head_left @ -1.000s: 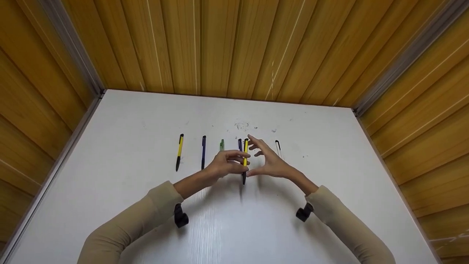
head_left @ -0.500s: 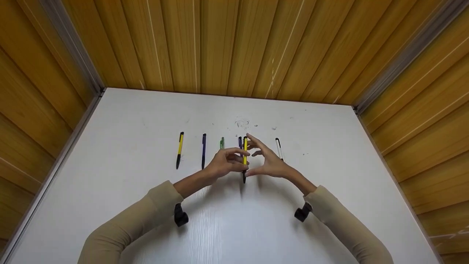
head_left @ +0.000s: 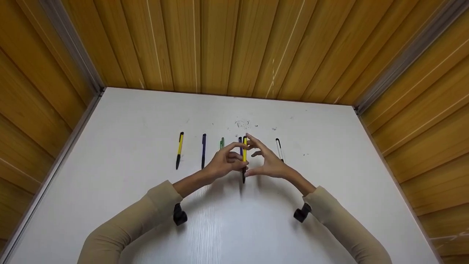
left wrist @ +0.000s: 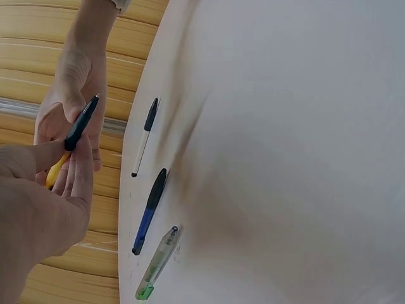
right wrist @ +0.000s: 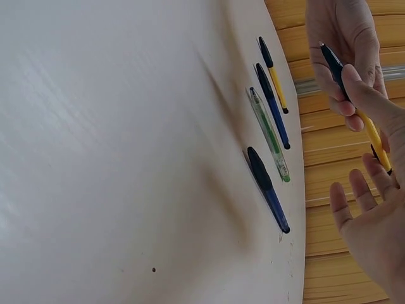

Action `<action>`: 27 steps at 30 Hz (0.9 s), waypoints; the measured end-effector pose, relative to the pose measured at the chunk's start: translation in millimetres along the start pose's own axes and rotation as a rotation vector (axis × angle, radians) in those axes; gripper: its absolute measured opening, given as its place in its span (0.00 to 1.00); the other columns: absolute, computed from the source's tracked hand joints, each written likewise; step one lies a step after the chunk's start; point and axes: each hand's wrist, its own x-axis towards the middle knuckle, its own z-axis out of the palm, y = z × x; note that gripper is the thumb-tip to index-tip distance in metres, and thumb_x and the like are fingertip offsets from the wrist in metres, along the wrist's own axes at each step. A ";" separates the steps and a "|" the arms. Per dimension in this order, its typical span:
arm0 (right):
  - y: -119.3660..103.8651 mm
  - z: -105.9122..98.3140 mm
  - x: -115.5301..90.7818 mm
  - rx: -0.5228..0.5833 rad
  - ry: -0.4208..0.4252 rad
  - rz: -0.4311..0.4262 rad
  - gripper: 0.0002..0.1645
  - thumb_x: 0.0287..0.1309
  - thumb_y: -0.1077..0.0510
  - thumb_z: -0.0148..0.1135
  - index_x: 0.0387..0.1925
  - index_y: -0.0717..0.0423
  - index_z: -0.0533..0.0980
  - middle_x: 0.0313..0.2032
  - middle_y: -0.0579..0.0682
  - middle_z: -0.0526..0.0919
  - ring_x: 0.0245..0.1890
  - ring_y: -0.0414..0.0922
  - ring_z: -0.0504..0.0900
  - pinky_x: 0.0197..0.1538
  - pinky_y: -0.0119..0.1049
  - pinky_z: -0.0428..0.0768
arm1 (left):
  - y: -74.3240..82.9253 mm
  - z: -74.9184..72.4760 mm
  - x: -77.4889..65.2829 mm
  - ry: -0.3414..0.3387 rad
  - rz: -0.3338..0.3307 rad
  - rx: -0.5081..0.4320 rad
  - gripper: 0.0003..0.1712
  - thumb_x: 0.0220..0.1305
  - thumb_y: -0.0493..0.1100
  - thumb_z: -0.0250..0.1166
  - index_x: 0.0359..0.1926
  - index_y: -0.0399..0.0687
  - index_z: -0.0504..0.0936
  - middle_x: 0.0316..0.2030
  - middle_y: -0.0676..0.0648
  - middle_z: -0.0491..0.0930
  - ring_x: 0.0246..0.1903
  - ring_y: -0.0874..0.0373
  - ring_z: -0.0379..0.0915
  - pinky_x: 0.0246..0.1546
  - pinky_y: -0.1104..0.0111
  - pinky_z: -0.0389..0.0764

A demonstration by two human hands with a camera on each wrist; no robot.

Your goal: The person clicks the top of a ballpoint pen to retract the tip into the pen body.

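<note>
Above the table, my left hand [head_left: 221, 163] pinches a yellow ballpoint pen [head_left: 244, 154] with a black grip, between thumb and fingers. The pen is held with its tip towards me; a fine metal point shows at the end of its black grip [left wrist: 77, 130] in the left wrist view. My right hand [head_left: 271, 165] meets the pen from the right. Its thumb lies against the black grip, and its index fingertip is right at the pen's top end. The other right fingers are spread apart beside it, as the right wrist view shows.
A row of pens lies on the white table [head_left: 128, 146]: a yellow pen [head_left: 180, 150], a blue pen [head_left: 204, 146], a green clear pen [head_left: 222, 143], another blue pen [head_left: 240, 140] and a clear pen [head_left: 279, 148]. Wood-patterned walls [head_left: 216, 47] stand behind and at both sides.
The left index finger has shifted up along the pen and the left thumb slightly down to it. The right hand has come a little closer, its thumb now overlapping the grip.
</note>
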 end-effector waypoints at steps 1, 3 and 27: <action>-4.3 -0.3 -0.5 0.005 0.000 -0.001 0.70 0.42 0.70 0.81 0.80 0.64 0.46 0.70 0.68 0.67 0.68 0.61 0.67 0.65 0.64 0.74 | -0.2 -0.1 0.0 -0.001 0.002 -0.002 0.30 0.67 0.29 0.66 0.68 0.42 0.70 0.50 0.23 0.81 0.41 0.56 0.88 0.50 0.60 0.89; -12.3 -1.0 -1.4 0.012 0.002 -0.007 0.69 0.42 0.69 0.81 0.79 0.66 0.47 0.69 0.68 0.67 0.67 0.60 0.68 0.64 0.64 0.75 | -0.6 -0.6 0.1 -0.002 0.004 -0.008 0.31 0.67 0.30 0.66 0.69 0.43 0.70 0.49 0.24 0.82 0.41 0.56 0.88 0.50 0.59 0.89; -16.7 1.2 1.2 0.057 -0.005 0.020 0.69 0.43 0.70 0.81 0.80 0.65 0.46 0.63 0.69 0.73 0.64 0.58 0.70 0.64 0.64 0.74 | -9.8 -5.7 0.9 -0.008 -0.003 -0.010 0.35 0.64 0.31 0.69 0.70 0.49 0.71 0.51 0.26 0.81 0.41 0.56 0.87 0.51 0.62 0.87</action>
